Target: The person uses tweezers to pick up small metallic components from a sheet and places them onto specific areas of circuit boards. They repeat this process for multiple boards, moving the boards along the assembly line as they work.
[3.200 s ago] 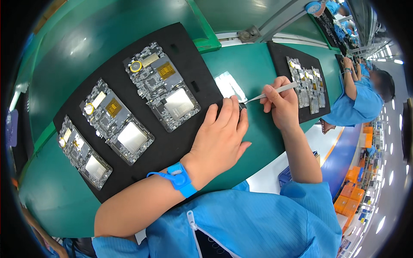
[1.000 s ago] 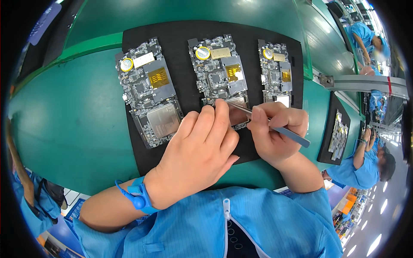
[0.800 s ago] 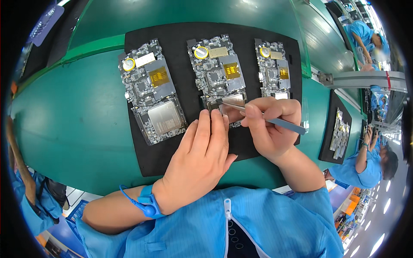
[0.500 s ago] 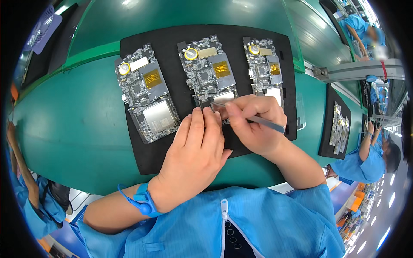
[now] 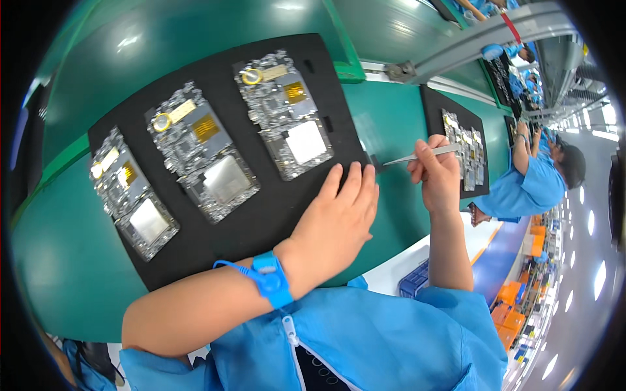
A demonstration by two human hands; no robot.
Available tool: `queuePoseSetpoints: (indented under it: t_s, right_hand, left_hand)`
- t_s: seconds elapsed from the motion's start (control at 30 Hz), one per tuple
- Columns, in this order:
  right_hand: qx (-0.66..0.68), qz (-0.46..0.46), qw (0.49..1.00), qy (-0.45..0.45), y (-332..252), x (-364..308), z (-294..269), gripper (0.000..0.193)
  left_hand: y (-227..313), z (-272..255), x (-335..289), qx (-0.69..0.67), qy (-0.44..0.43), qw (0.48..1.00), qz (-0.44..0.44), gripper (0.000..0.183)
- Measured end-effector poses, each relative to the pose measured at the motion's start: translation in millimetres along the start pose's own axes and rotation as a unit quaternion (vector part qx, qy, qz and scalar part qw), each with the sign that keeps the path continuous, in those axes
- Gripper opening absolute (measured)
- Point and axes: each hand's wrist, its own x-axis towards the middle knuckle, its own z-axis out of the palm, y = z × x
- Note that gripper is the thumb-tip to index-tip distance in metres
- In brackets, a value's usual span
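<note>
My right hand point(image 5: 438, 174) is closed around silver tweezers point(image 5: 445, 150), held over the green bench just right of a black mat point(image 5: 215, 251). The tweezers' tips point left, by a small dark piece point(image 5: 374, 160) at the mat's right edge; whether they grip it I cannot tell. My left hand point(image 5: 332, 225) lies palm down with fingers stretched out on the mat's near right part, fingertips close to that dark piece. Three circuit boards lie in a row on the mat: a left one point(image 5: 134, 189), a middle one point(image 5: 202, 153) and a right one point(image 5: 280, 114). Each carries a silver metal plate.
Another black mat point(image 5: 479, 179) with several boards lies farther right on the green bench point(image 5: 398, 215). A metal beam point(image 5: 469, 45) crosses above at the upper right. A person in blue point(image 5: 528, 182) works at the right. A blue wrist strap point(image 5: 270, 280) with a cord circles my left wrist.
My right hand has moved with the tweezers from the middle board to the mat's right side. My left hand has slid off that board toward the right edge. The view has turned rightward.
</note>
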Motion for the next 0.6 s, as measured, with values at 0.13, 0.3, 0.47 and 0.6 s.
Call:
queuePoseSetpoints:
  t_s: [0.13, 0.3, 0.47, 0.6]
  right_hand:
    - [0.029, -0.009, 1.000, -0.003, 18, -4, -4, 0.019]
    - [0.041, -0.041, 0.998, 0.008, 25, 4, -9, 0.024]
    - [0.034, -0.031, 0.999, -0.021, 25, 7, -20, 0.024]
    - [0.024, -0.026, 0.998, -0.056, 23, 8, -20, 0.024]
  left_hand:
    - [-4, 10, 14, -0.024, 0.027, 0.999, -0.010, 0.069]
    - [-12, 11, 26, -0.021, 0.025, 0.999, 0.002, 0.066]
    - [-15, 12, 30, -0.015, 0.017, 1.000, 0.013, 0.066]
    - [-16, 12, 30, -0.017, 0.020, 0.999, 0.020, 0.065]
